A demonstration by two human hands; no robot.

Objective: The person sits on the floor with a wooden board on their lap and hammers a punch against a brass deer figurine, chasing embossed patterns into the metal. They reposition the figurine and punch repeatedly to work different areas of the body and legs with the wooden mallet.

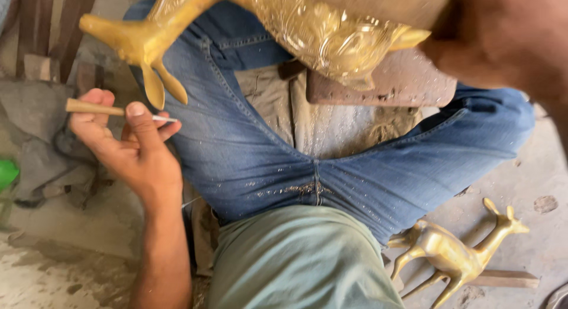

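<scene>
Left hand pinches a wooden-handled tool beside the brass figure; right hand grips that figure.

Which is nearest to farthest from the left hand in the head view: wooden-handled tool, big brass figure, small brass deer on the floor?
1. Wooden-handled tool: held in the left hand itself.
2. Big brass figure: just above the hand, its tail end close to the fingers.
3. Small brass deer: on the floor, far lower right.
</scene>
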